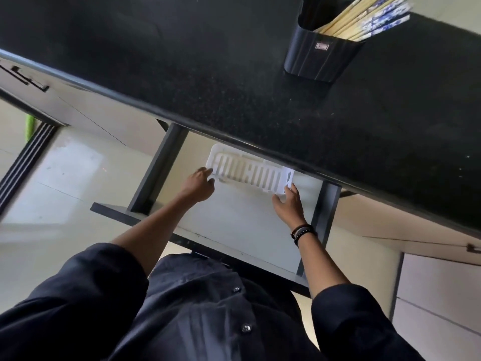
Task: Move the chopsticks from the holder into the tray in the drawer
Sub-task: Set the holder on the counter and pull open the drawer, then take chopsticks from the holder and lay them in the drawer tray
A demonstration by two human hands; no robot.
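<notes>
A black ribbed holder (316,58) stands on the dark countertop at the upper right, with several wooden chopsticks (364,19) leaning out of it to the right. Below the counter an open drawer (234,225) holds a white slotted tray (247,170) at its back, partly under the counter edge. My left hand (199,185) grips the tray's left end. My right hand (287,201) grips its right end, fingers on the rim. The tray has nothing in it that I can see.
The black countertop (208,74) overhangs the back of the drawer. Dark drawer sides (158,168) run left and right of the pale bottom. Pale cabinet fronts (437,295) lie to the right, and pale floor tiles (52,178) to the left.
</notes>
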